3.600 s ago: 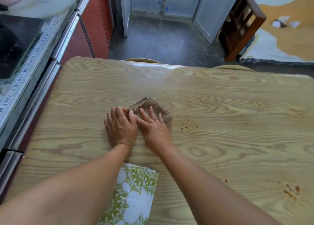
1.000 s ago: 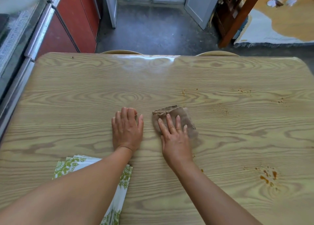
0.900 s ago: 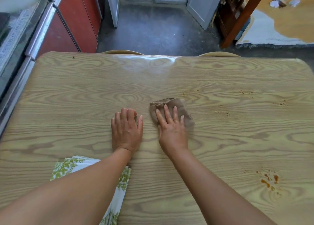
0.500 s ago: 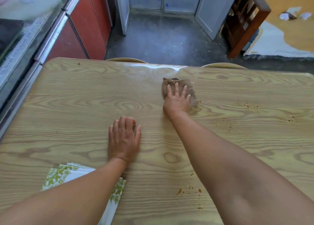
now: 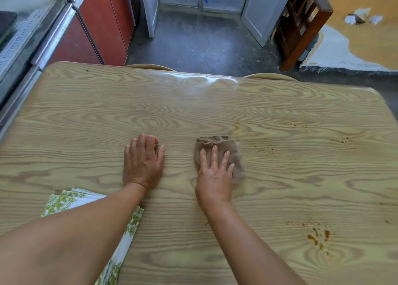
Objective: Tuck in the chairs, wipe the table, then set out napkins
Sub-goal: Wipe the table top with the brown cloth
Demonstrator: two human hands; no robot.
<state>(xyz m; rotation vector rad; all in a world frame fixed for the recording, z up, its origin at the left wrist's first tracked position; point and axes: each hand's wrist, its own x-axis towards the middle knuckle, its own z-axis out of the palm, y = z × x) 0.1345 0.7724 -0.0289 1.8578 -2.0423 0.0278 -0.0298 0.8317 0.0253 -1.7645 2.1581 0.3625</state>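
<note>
One brown cloth (image 5: 235, 153) lies mid-tabletop (image 5: 215, 103) under my right grip (image 5: 215, 177), whose straight, spread fingers press it flat. My left grip (image 5: 143, 164) rests palm-down to the cloth's left, apart from it, holding nothing. One green-patterned napkin stack (image 5: 64, 200) is partly hidden by my left forearm, so the sheet count is unreadable. Two chair backs (image 5: 149, 67) show past the far edge. Orange-brown stains (image 5: 318, 237) spot the right side. Red cabinets (image 5: 101, 26) stand on the left.
</note>
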